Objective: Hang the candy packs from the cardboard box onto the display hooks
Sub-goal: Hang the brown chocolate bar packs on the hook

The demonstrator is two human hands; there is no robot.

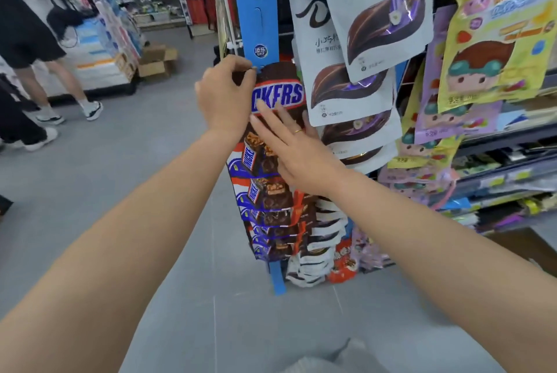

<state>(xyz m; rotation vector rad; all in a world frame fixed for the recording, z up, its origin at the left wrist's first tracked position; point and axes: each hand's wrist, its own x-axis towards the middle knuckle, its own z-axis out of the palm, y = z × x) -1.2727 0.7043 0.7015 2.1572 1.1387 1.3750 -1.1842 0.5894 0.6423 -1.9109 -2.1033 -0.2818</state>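
Observation:
A brown Snickers pack (281, 92) hangs against the blue display strip (256, 8), at the top of a column of several more Snickers packs (271, 207). My left hand (223, 95) pinches the top left corner of the top pack, right at the strip. My right hand (297, 148), wearing a ring, lies flat with straight fingers on the front of the pack below its logo. The hook itself is hidden behind my left hand. No cardboard box for the task shows near my hands.
White chocolate bags (355, 50) hang just right of the strip. Colourful cartoon candy bags (494, 41) fill the shelves further right. Two people (33, 41) stand on the grey floor at left, near stacked goods and cardboard boxes (156, 60).

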